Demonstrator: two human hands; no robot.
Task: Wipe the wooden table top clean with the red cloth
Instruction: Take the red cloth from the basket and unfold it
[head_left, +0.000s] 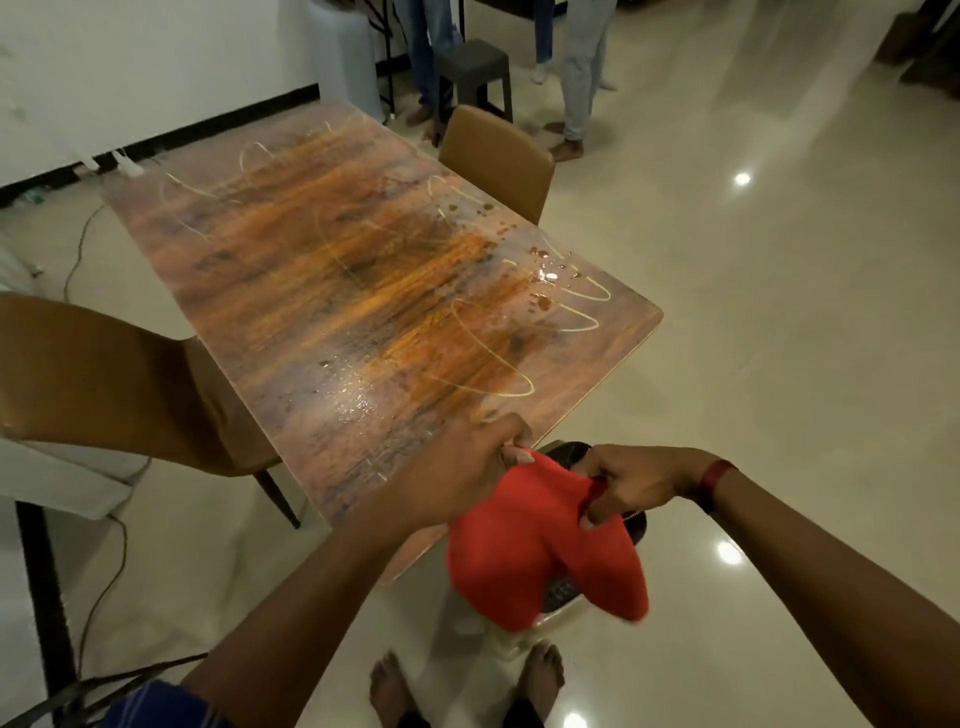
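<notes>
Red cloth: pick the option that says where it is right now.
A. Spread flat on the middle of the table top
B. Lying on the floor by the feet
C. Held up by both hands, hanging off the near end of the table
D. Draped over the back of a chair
C: the left hand and right hand each pinch a top edge of the red cloth, which hangs below them just off the table corner.

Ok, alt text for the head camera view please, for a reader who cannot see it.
Both hands, the left hand and right hand, hold a red cloth stretched between them just off the near corner of a wooden table top streaked with smears and wet droplets. Tan chairs stand at the table's sides, and the person's bare feet show on the glossy floor.
</notes>
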